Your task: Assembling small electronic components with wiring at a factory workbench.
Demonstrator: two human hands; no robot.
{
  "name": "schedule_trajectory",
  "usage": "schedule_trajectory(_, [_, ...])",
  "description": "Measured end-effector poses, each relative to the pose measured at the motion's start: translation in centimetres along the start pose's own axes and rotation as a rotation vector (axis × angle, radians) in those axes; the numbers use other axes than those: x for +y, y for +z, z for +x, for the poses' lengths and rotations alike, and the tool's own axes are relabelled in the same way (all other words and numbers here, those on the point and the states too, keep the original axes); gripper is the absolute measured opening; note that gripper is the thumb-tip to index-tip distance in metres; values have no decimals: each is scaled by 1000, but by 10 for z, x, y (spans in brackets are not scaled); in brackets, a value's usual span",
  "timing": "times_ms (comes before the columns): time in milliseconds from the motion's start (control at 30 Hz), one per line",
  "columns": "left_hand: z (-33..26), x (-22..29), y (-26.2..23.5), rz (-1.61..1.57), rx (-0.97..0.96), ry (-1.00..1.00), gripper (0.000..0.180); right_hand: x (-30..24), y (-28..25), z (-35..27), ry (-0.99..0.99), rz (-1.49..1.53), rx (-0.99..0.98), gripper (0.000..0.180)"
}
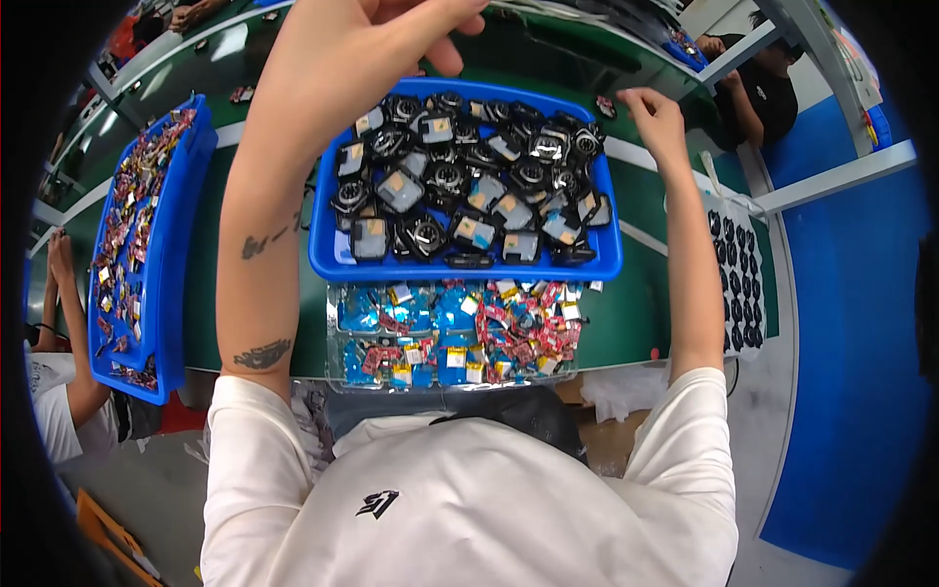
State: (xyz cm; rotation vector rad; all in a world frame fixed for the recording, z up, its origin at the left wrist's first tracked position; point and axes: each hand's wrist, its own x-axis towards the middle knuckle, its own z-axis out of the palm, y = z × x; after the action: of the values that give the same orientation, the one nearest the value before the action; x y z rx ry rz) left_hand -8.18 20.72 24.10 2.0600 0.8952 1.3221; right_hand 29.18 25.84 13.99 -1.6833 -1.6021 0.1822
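Note:
My left hand (381, 49) reaches over the far left part of a blue tray (468, 270), its fingertips partly cut off by the upper edge. The visible fingers are loosely bent and apart, with nothing seen in them. To the tray's far right, my right hand (657, 122) is raised with fingers loosely bent and apart, also holding nothing visible. Nearest to it is a small red and dark electronic part (605, 106) on the green tabletop (641, 220). The tray is heaped with black smartwatch bodies (446, 180), several showing round sensor backs, others grey rectangular faces.
A clear plastic tray (335, 338) at the near table edge holds small battery packs with red circuit strips. On the left stands another blue bin (176, 293) of similar parts. Black pieces lie in rows on a white sheet (740, 279) at right. Other people sit nearby.

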Motion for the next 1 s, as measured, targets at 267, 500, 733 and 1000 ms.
schedule_trajectory(267, [-15,24,8,-177,-69,-194,21,-156,2,-174,-789,-164,-714,17])
schedule_trajectory(500, [-14,15,18,-92,-199,98,22,-156,12,-193,-700,-151,-495,13])
schedule_trajectory(733, [-19,15,19,-42,-308,27,18,-153,14,-195,-628,-118,-455,9])
schedule_trajectory(1000, [-17,21,12,-113,-463,-16,20,-174,-22,-138,-393,553,-323,8])
